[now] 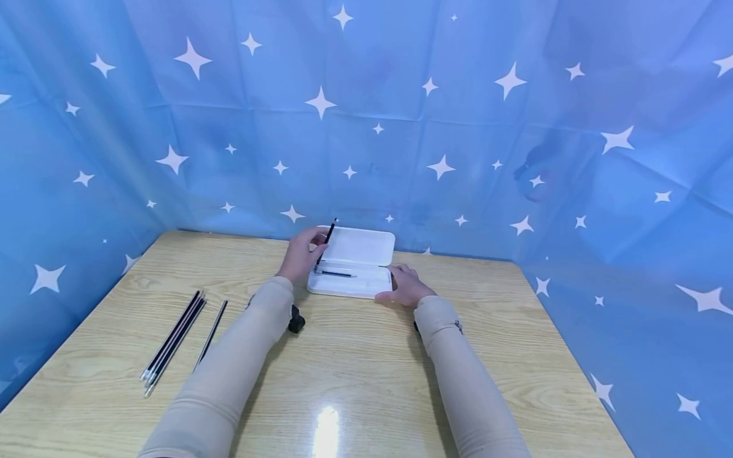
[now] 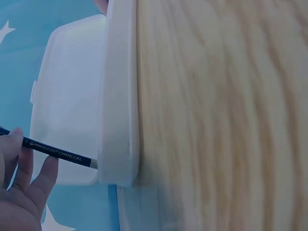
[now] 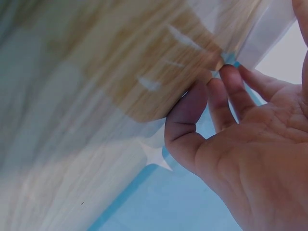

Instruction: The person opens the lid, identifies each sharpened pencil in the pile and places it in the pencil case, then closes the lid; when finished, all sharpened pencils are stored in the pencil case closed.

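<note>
A white hinged case [image 1: 350, 287] lies with its lid [image 1: 366, 247] raised against the curtain. My left hand [image 1: 303, 254] pinches a black charcoal pencil [image 1: 327, 240] over the case's left end, tilted, its lower end down by the tray. In the left wrist view that pencil [image 2: 57, 153] shows the word CHARCOAL, with fingertips around its upper part. Another dark pencil [image 1: 336, 274] lies inside the tray. My right hand [image 1: 406, 286] holds the case's right end, thumb at the front corner; in the right wrist view its fingers [image 3: 233, 86] are bent beside the case wall.
Several dark pencils [image 1: 174, 340] lie bundled on the wooden table [image 1: 355, 362] at the left. One single pencil [image 1: 212, 332] lies beside them, partly behind the left sleeve. A blue starred curtain [image 1: 378, 76] borders the table's back and sides.
</note>
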The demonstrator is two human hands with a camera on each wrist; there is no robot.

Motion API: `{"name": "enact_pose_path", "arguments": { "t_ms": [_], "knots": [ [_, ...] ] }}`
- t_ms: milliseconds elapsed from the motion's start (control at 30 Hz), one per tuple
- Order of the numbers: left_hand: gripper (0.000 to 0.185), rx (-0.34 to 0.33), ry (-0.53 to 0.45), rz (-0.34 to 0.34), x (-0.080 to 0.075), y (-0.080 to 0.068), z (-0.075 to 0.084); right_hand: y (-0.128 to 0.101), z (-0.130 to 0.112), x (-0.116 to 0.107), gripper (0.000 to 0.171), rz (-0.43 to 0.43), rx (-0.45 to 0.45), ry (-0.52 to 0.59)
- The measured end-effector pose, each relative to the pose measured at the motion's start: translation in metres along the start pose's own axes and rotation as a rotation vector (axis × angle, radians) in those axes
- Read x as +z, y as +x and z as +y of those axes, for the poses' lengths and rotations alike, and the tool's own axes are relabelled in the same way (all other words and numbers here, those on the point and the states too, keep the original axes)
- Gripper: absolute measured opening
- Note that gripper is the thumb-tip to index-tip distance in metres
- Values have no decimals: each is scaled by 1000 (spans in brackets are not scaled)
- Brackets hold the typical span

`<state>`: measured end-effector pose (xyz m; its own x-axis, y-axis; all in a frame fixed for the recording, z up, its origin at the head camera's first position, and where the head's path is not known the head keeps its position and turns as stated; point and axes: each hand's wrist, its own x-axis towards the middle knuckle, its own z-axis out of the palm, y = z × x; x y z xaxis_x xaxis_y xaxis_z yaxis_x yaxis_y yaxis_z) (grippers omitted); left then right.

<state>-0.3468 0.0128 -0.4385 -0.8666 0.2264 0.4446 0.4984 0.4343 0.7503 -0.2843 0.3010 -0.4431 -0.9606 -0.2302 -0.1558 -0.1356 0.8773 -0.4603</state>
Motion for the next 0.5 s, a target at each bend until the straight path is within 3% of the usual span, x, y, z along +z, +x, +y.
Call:
{"name": "enact_pose_path", "arguments": {
  "t_ms": [500],
  "knots": [
    [25, 11, 244, -141, 22, 6, 14, 5, 2, 3, 92, -3, 13, -26]
  ]
}}
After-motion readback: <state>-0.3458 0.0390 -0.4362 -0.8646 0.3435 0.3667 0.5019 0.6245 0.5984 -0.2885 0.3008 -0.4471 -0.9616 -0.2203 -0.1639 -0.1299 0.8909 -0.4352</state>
